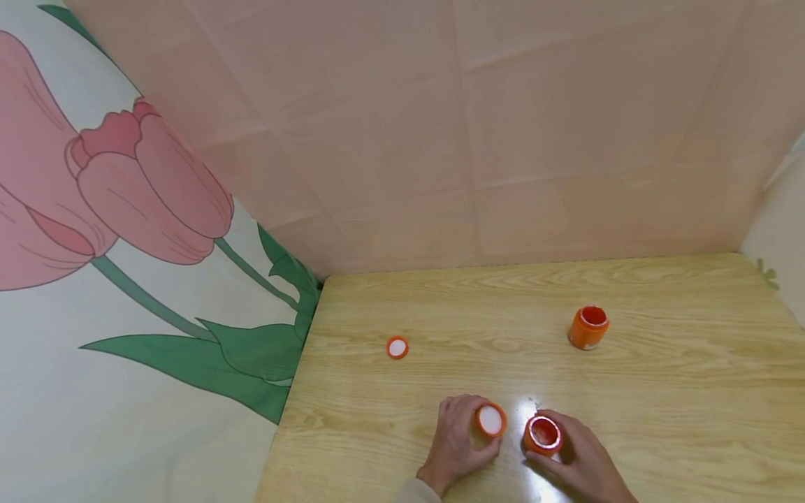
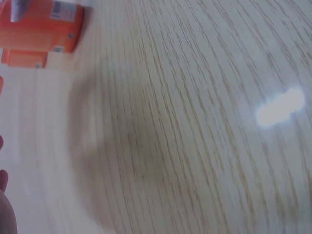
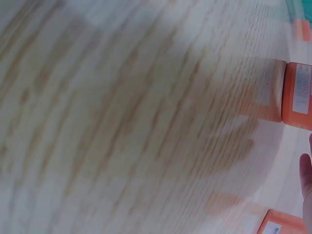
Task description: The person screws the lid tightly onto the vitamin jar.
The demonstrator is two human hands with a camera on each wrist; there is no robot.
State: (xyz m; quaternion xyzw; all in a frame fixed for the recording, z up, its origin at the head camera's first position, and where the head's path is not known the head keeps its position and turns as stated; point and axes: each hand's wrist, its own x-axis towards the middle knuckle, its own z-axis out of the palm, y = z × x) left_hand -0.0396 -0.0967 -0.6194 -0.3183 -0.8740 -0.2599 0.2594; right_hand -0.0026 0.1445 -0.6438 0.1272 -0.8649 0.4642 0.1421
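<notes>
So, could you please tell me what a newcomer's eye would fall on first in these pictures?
Probably the big pink tulips on the pale backdrop at the left of the head view. Next, low in view over the wooden table, the left hand holds an orange lid and the right hand grips an open orange jar. A second open jar stands farther back, another lid farther left.

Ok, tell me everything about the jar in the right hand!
The jar is orange, round and plastic-looking, with no lid on. Its open mouth faces up, showing a whitish rim and red inside. The right hand holds it between thumb and fingers, near the lid in the left hand. I can't tell whether it touches the table.
</notes>
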